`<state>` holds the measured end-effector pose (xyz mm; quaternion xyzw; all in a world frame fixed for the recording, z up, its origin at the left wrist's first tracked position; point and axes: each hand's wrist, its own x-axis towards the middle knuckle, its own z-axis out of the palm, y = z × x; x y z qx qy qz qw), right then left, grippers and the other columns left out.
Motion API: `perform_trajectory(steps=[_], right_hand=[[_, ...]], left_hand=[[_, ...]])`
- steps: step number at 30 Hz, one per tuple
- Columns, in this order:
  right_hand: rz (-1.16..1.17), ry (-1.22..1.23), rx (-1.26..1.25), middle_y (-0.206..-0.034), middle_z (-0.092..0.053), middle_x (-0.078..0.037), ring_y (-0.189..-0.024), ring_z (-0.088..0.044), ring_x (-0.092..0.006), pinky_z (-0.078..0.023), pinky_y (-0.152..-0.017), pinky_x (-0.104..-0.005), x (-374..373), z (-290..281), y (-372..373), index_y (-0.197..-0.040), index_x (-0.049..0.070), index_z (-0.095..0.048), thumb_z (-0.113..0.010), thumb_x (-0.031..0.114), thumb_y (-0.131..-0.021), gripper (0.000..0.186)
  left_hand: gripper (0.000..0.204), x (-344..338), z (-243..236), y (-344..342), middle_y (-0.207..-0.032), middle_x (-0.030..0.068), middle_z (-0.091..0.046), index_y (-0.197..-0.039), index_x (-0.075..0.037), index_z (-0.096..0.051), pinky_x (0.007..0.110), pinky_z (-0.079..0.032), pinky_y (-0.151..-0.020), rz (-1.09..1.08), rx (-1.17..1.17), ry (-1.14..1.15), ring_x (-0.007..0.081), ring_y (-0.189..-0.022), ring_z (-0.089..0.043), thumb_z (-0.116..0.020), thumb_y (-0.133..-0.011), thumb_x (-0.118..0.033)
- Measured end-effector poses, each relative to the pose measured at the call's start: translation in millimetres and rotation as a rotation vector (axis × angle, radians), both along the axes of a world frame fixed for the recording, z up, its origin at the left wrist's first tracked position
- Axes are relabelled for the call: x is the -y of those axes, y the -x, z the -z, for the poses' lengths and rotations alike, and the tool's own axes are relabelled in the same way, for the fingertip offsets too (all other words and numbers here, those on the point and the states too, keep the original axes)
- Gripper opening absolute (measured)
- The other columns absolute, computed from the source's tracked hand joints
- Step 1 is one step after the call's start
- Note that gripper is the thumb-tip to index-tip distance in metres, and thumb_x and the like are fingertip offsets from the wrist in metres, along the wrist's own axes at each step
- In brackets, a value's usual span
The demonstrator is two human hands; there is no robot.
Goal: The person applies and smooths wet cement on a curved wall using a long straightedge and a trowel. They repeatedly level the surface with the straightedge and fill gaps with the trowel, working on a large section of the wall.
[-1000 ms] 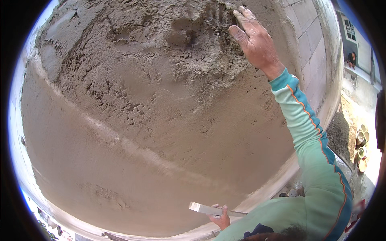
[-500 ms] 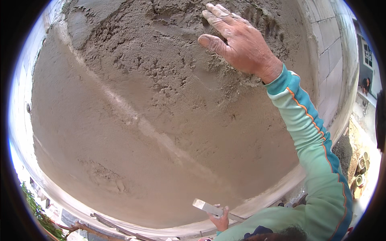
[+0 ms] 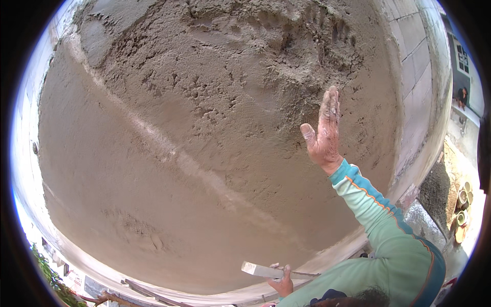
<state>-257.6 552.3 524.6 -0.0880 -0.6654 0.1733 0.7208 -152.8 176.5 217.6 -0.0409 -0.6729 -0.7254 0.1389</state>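
Wet grey-brown mortar [image 3: 204, 169] coats the broad wall in front of me. Its upper part is rough and pitted, with finger-like dents, while the lower part is smoother. My right hand [image 3: 326, 130] is open beside the lower edge of the rough patch, fingers extended together and thumb apart, with mortar on the fingers. Whether it touches the surface I cannot tell. Low in the view, my left hand [image 3: 282, 285] is closed around a pale, straight screed bar [image 3: 259, 269]. The bar's square end points left, and my sleeve hides its other end.
A pale ridge [image 3: 189, 166] crosses the mortar diagonally. Bare blocks [image 3: 417, 71] border it on the right. Beyond are a dark heap [image 3: 434, 192], several round containers [image 3: 462, 218] and a seated person [image 3: 462, 97]. Wooden poles [image 3: 148, 294] and leaves [image 3: 46, 271] show lower left.
My right hand has moved down from the upper rough mortar, uncovering dents there, and its fingers now point upward. The bar in my left hand has tipped closer to level.
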Motion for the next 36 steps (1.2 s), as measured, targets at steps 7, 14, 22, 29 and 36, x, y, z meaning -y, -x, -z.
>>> perform_trajectory(steps=[7, 14, 22, 29, 36], right_hand=[[0.09, -0.007, 0.533, -0.158, -0.03, -0.025, -0.148, -0.028, -0.0368, -0.021, -0.121, -0.0504, -4, -34, -35, -0.148, -0.004, -0.04, -0.045, 0.07, -0.093, 0.092], [0.115, -0.205, 0.371, -0.156, -0.035, -0.022, -0.147, -0.031, -0.0328, -0.029, -0.118, -0.0493, -14, -57, -36, -0.147, 0.005, -0.046, -0.038, 0.07, -0.096, 0.083], [0.099, -0.298, 0.286, -0.156, -0.037, -0.02, -0.146, -0.034, -0.0342, -0.031, -0.117, -0.0482, 7, -106, -40, -0.15, 0.0, -0.037, -0.034, 0.073, -0.095, 0.092], [0.0, -0.248, 0.444, -0.16, -0.028, -0.02, -0.151, -0.022, -0.0311, -0.021, -0.122, -0.0477, 7, -126, -28, -0.151, 0.0, -0.035, -0.029, 0.071, -0.097, 0.09], [-0.218, -0.312, 0.354, -0.161, -0.025, -0.02, -0.152, -0.018, -0.0308, -0.015, -0.124, -0.0471, -2, -120, -5, -0.152, 0.0, -0.034, -0.028, 0.071, -0.097, 0.09]], left_hand=[[0.058, 1, 8, 0, -0.106, 0.009, -0.055, -0.12, -0.001, -0.048, 0.031, -0.049, -0.08, 0.031, -0.023, 0.038, 0.0153, -0.09, -0.055, -0.084, -0.075, -0.002], [0.061, -16, 8, 8, -0.11, 0.0097, -0.055, -0.121, -0.002, -0.045, 0.032, -0.048, -0.08, 0.173, -0.028, 0.104, 0.0143, -0.089, -0.056, -0.085, -0.074, -0.004], [0.058, -43, -2, 6, -0.105, 0.0079, -0.057, -0.118, -0.001, -0.048, 0.031, -0.049, -0.077, 0.234, -0.056, 0.03, 0.0134, -0.086, -0.058, -0.085, -0.074, -0.004], [0.052, -40, -3, 9, -0.102, 0.0075, -0.058, -0.116, 0.0, -0.052, 0.03, -0.049, -0.078, 0.23, -0.061, 0.149, 0.0136, -0.085, -0.058, -0.084, -0.076, -0.004], [0.049, -49, -11, 2, -0.105, 0.0085, -0.058, -0.116, 0.001, -0.053, 0.03, -0.049, -0.08, 0.224, -0.083, 0.175, 0.0149, -0.088, -0.058, -0.083, -0.078, -0.004]])
